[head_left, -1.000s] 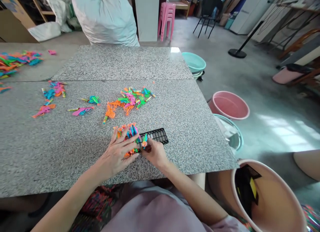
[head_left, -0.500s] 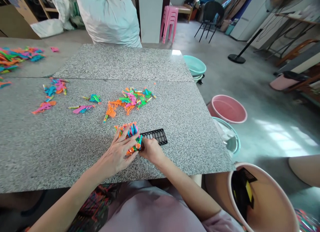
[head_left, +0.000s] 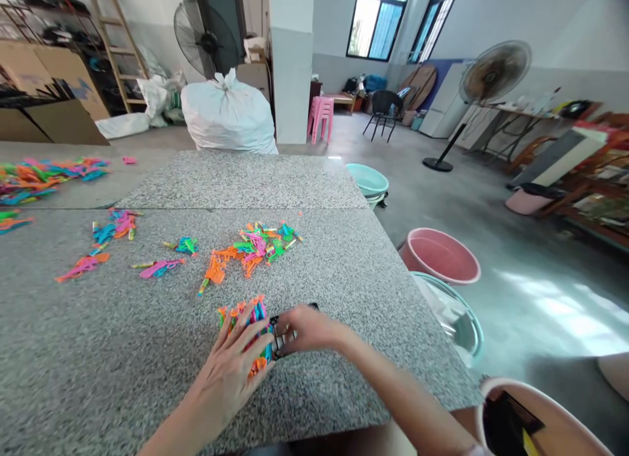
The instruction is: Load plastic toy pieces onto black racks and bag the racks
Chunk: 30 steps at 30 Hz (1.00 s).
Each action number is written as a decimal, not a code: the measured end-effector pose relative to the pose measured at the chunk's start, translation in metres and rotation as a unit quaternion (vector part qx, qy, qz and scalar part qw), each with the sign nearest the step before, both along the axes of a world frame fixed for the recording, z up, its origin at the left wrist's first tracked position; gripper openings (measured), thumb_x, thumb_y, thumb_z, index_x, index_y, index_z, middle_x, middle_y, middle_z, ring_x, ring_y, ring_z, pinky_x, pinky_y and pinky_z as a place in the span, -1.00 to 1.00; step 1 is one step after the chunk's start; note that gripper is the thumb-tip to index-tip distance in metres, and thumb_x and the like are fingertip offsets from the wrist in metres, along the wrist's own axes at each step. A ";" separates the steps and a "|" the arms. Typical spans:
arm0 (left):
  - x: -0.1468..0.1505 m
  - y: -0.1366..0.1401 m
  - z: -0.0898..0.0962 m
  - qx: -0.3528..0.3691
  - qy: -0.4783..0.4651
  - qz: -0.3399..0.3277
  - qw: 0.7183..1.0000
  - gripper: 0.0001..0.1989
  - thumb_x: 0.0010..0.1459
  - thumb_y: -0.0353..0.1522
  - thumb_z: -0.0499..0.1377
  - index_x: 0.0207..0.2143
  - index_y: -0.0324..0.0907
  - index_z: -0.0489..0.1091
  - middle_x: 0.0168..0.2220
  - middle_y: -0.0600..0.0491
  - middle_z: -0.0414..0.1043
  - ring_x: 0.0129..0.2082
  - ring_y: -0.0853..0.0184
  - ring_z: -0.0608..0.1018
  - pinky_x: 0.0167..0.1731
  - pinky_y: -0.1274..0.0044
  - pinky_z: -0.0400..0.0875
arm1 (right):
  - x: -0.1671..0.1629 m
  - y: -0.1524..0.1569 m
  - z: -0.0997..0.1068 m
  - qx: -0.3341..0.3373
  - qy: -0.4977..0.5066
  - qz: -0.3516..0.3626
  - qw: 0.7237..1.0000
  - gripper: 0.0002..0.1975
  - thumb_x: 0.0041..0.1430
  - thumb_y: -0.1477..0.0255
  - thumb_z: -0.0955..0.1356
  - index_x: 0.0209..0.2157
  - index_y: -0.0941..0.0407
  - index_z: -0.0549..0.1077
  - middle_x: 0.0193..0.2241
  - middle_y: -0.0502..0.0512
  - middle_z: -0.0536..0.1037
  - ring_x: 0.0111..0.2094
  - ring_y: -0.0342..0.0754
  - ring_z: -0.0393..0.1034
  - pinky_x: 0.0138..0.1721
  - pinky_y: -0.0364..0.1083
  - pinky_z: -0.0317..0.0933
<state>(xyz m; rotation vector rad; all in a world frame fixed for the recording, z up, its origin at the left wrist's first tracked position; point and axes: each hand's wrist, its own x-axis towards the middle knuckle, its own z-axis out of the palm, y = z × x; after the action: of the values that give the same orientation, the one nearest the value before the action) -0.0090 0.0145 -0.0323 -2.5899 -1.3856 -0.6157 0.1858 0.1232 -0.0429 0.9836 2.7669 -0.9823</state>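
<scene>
A row of brightly coloured toy guns [head_left: 261, 307] with orange cup-shaped tips is packed side by side in a black plastic slotted tray [head_left: 278, 341]. My left hand [head_left: 233, 358] lies across this row, its fingers stretched and spread over the top and its thumb at the near end. Over the tray's bare slots is my right hand [head_left: 304, 328], slightly blurred, with its fingers curled downward; what they hold, if anything, is hidden. Beyond my hands lies a loose heap of orange, pink, green and blue toy guns [head_left: 253, 244].
Smaller clusters of toy guns [head_left: 160, 267] lie to the left on the speckled stone table [head_left: 334, 272], with a larger pile [head_left: 49, 174] at far left. A white sack [head_left: 228, 115] stands behind the table. A pink basin [head_left: 442, 256] and a large tub [head_left: 545, 410] are at the right.
My head view has tilted up, showing more of the room. My right hand has moved from beside the packed row onto the tray's bare slots. My left hand stays on the row.
</scene>
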 end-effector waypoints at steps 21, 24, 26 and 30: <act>-0.020 0.005 0.011 -0.097 -0.025 -0.054 0.994 -0.74 0.32 -0.29 0.13 0.03 -0.09 0.43 0.14 0.02 0.43 0.39 0.10 0.14 0.37 0.16 0.03 | 0.023 0.018 -0.045 -0.025 0.132 -0.274 0.952 -0.93 0.19 0.45 0.39 -0.38 0.12 0.43 -0.52 -0.06 0.47 -0.45 -0.15 0.39 -0.34 -0.19 0.22; -0.024 0.007 0.014 -0.101 -0.021 -0.065 0.993 -0.71 0.34 -0.26 0.13 0.07 -0.08 0.41 0.16 0.02 0.42 0.41 0.09 0.11 0.36 0.15 0.07 | 0.011 -0.002 -0.047 -0.053 0.193 -0.292 0.935 -0.89 0.08 0.47 0.43 -0.42 0.10 0.40 -0.54 -0.09 0.46 -0.48 -0.15 0.37 -0.37 -0.18 0.21; -0.025 0.007 0.015 -0.104 -0.018 -0.064 0.992 -0.72 0.34 -0.26 0.12 0.07 -0.07 0.41 0.18 0.02 0.40 0.41 0.08 0.10 0.35 0.13 0.08 | 0.000 -0.007 -0.047 -0.082 0.243 -0.288 0.923 -0.83 0.02 0.52 0.43 -0.33 0.09 0.39 -0.48 -0.08 0.51 -0.45 -0.14 0.42 -0.36 -0.17 0.26; -0.026 0.006 0.012 -0.104 -0.009 -0.065 0.992 -0.71 0.35 -0.26 0.12 0.08 -0.07 0.41 0.19 0.02 0.39 0.41 0.08 0.10 0.34 0.12 0.10 | -0.026 -0.007 -0.050 -0.132 0.311 -0.239 0.910 -0.74 0.08 0.51 0.39 -0.15 0.09 0.38 -0.31 0.00 0.60 -0.33 -0.08 0.53 -0.27 -0.13 0.36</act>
<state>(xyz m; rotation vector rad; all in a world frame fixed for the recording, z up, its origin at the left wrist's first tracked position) -0.0353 0.0207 -0.0200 -2.8629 -1.3619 -0.5404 0.1602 0.1166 -0.0924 1.5646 2.7414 -1.9925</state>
